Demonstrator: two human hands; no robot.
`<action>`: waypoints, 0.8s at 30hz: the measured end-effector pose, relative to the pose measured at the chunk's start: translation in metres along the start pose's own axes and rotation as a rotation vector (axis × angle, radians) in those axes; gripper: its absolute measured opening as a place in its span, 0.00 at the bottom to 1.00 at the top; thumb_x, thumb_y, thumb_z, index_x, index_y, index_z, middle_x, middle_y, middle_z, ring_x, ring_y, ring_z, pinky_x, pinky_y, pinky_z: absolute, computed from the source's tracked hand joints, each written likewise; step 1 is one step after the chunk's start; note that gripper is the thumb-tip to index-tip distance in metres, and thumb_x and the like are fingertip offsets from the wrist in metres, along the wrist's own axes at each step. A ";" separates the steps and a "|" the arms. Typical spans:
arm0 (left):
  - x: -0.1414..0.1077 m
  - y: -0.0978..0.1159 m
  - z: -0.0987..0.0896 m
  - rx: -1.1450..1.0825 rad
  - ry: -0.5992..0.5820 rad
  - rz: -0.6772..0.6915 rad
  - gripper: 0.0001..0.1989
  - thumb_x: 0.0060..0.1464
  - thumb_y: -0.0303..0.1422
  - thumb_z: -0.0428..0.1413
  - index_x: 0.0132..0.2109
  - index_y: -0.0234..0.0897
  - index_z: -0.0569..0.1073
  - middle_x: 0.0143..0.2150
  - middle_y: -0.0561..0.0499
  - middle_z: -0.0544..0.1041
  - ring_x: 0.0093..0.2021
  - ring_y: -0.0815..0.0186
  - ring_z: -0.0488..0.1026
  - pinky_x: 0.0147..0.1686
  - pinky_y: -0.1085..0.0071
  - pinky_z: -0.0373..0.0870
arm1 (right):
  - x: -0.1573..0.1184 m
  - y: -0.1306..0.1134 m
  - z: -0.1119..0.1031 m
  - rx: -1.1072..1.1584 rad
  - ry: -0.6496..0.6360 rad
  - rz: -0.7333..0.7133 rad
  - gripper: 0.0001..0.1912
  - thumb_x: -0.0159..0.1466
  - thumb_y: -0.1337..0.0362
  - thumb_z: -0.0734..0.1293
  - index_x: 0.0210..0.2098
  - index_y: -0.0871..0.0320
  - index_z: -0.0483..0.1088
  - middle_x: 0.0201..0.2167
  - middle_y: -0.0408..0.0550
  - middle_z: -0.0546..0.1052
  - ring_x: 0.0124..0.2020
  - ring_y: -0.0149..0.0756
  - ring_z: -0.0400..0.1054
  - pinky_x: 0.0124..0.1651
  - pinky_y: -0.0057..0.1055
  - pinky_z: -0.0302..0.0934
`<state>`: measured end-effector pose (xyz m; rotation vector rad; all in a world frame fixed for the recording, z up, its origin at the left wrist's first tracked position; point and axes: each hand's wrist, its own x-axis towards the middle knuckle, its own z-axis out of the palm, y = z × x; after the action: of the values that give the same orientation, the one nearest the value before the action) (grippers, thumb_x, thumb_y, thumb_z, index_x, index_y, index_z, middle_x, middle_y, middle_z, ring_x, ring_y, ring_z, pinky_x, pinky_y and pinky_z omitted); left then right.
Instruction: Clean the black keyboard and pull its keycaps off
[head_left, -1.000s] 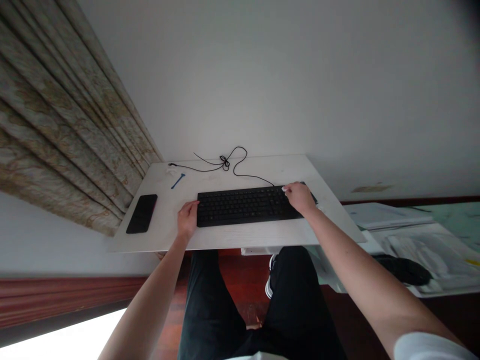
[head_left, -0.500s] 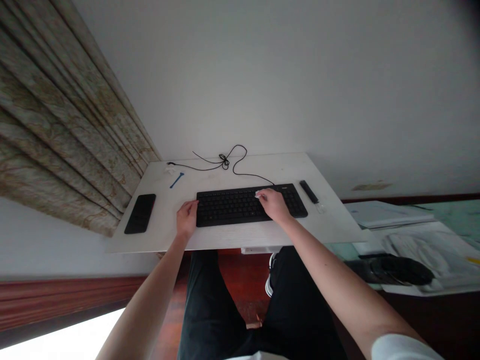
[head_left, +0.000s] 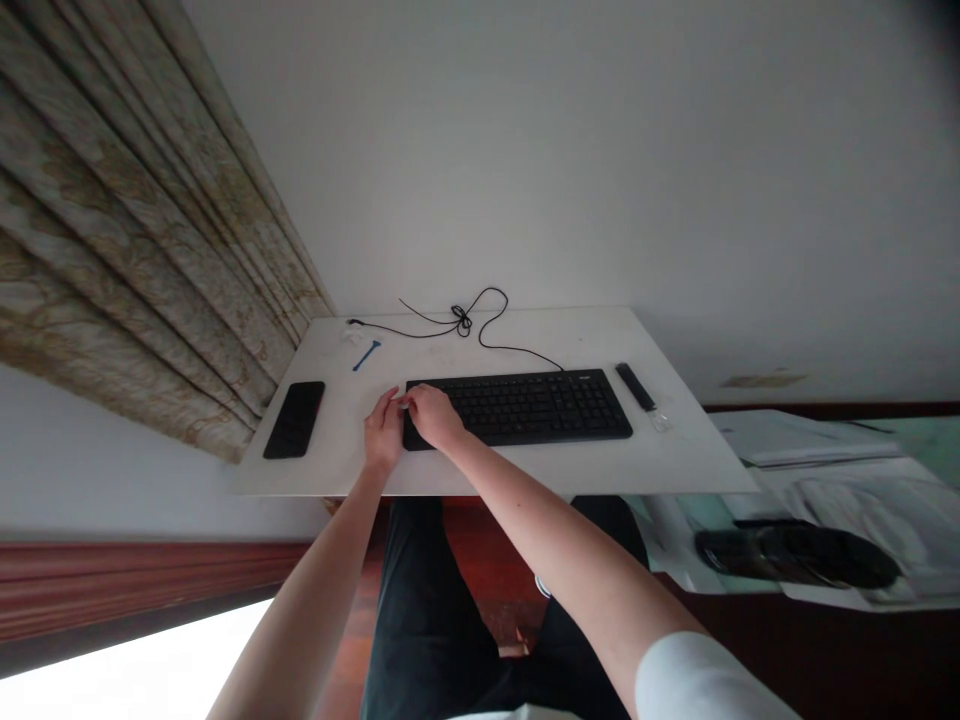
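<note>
A black keyboard (head_left: 536, 405) lies on the white table. My right hand (head_left: 436, 415) has come over the keyboard's left end, its fingers pinched on a small white wipe (head_left: 406, 403), most of which the fingers cover. Just beside it, at the keyboard's left edge, is my left hand (head_left: 384, 428), with its fingers loosely stretched and a little apart. The fingertips of both hands nearly meet; whether they touch is too small to tell.
A black phone (head_left: 295, 420) lies at the table's left. Behind are a blue stick-like tool (head_left: 367, 355), a crumpled white scrap (head_left: 352, 337) and the bundled black cable (head_left: 462, 321). Right of the keyboard lies a black-handled brush-like tool (head_left: 635, 387). A patterned curtain (head_left: 150, 200) hangs at left.
My right hand has moved left across the keys with the wipe, from the right part to the left end. My left hand's fingers have lifted and spread slightly. The view has shifted a little.
</note>
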<state>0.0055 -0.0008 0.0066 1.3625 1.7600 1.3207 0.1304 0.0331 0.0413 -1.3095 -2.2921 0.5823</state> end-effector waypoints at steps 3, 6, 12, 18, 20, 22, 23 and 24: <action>0.000 0.000 -0.002 0.010 0.017 0.024 0.23 0.63 0.38 0.44 0.55 0.37 0.77 0.52 0.45 0.81 0.55 0.57 0.76 0.59 0.60 0.69 | 0.002 -0.013 0.008 -0.022 -0.066 -0.073 0.14 0.69 0.75 0.59 0.45 0.64 0.75 0.44 0.56 0.79 0.45 0.40 0.73 0.51 0.34 0.63; -0.001 0.000 -0.003 0.021 0.003 0.043 0.22 0.62 0.37 0.44 0.52 0.37 0.78 0.52 0.45 0.81 0.55 0.57 0.76 0.60 0.61 0.68 | -0.006 -0.011 0.003 -0.056 -0.088 -0.153 0.14 0.69 0.76 0.60 0.47 0.65 0.75 0.45 0.57 0.78 0.48 0.41 0.71 0.54 0.36 0.62; -0.002 0.003 -0.003 0.055 -0.031 0.038 0.22 0.62 0.39 0.45 0.47 0.35 0.80 0.43 0.45 0.83 0.46 0.58 0.78 0.55 0.60 0.71 | -0.034 0.029 -0.033 -0.209 -0.094 -0.137 0.13 0.69 0.76 0.60 0.44 0.64 0.76 0.44 0.57 0.77 0.48 0.42 0.70 0.53 0.37 0.63; -0.002 0.004 -0.002 0.055 -0.020 0.019 0.22 0.60 0.40 0.47 0.47 0.35 0.81 0.43 0.45 0.83 0.46 0.58 0.78 0.54 0.61 0.71 | -0.075 0.090 -0.075 -0.276 0.015 -0.027 0.15 0.67 0.77 0.59 0.41 0.62 0.78 0.42 0.56 0.77 0.45 0.42 0.71 0.53 0.37 0.64; -0.001 0.004 -0.002 0.055 -0.021 0.021 0.22 0.60 0.41 0.47 0.46 0.34 0.81 0.43 0.45 0.83 0.46 0.57 0.78 0.54 0.60 0.71 | -0.090 0.113 -0.090 -0.291 0.068 0.010 0.16 0.67 0.77 0.60 0.41 0.61 0.78 0.42 0.56 0.78 0.45 0.42 0.72 0.53 0.36 0.64; -0.001 0.004 -0.002 0.054 -0.021 0.024 0.22 0.60 0.41 0.47 0.46 0.34 0.81 0.44 0.44 0.83 0.46 0.57 0.78 0.55 0.60 0.71 | -0.106 0.138 -0.106 -0.316 0.122 0.059 0.16 0.66 0.77 0.60 0.42 0.60 0.79 0.42 0.55 0.78 0.44 0.42 0.73 0.53 0.36 0.64; -0.002 0.003 -0.001 0.055 -0.019 0.023 0.22 0.60 0.41 0.48 0.46 0.34 0.81 0.44 0.44 0.83 0.47 0.57 0.78 0.55 0.60 0.71 | -0.114 0.151 -0.114 -0.332 0.150 0.089 0.16 0.66 0.77 0.60 0.42 0.60 0.79 0.42 0.55 0.78 0.44 0.43 0.73 0.53 0.36 0.65; -0.002 0.003 -0.001 0.056 -0.019 0.021 0.22 0.60 0.41 0.48 0.47 0.34 0.81 0.44 0.44 0.83 0.47 0.57 0.78 0.55 0.60 0.71 | -0.122 0.164 -0.123 -0.350 0.178 0.116 0.16 0.65 0.77 0.61 0.42 0.60 0.79 0.42 0.55 0.78 0.44 0.43 0.73 0.53 0.37 0.65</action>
<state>0.0065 -0.0028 0.0098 1.4223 1.7869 1.2747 0.3686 0.0201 0.0308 -1.5914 -2.2475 0.0920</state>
